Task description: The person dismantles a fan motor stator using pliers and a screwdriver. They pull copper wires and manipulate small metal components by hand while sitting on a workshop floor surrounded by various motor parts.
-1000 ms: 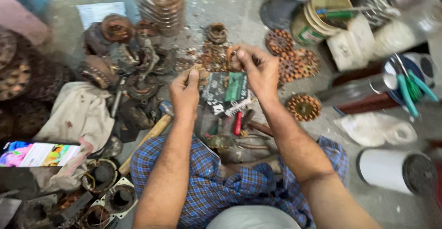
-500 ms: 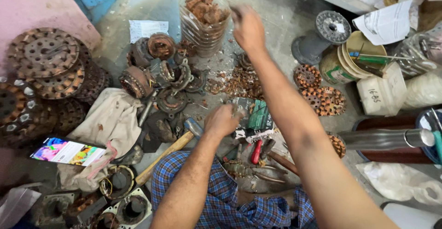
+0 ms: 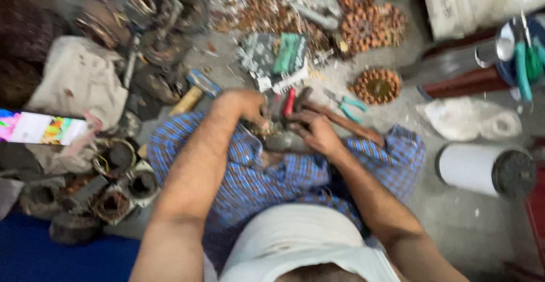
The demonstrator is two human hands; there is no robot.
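The picture is blurred by motion. Both hands meet over my lap, which is covered by a blue checked cloth [image 3: 255, 180]. My left hand [image 3: 248, 107] is curled, fingers down, on the top of a grey rounded metal part [image 3: 284, 143] resting on my legs. My right hand [image 3: 318, 131] closes on the same part from the right, lying across a long brown rod [image 3: 357, 130]. A red-handled tool [image 3: 289, 101] lies just beyond the fingers. A wooden-handled hammer [image 3: 193, 93] sits to the left of my left hand.
Teal-handled pliers [image 3: 347, 103], a green and grey packet [image 3: 275, 58] and round copper-coloured discs [image 3: 376, 86] lie ahead. Rusty motor parts [image 3: 113, 194] and a beige rag [image 3: 76, 80] crowd the left beside a lit phone [image 3: 42, 127]. A white cylinder [image 3: 482, 169] lies at right.
My right arm, stretched far ahead toward a container half a second ago, has come back to my lap. The left hand has also drawn in, and the view has tilted down.
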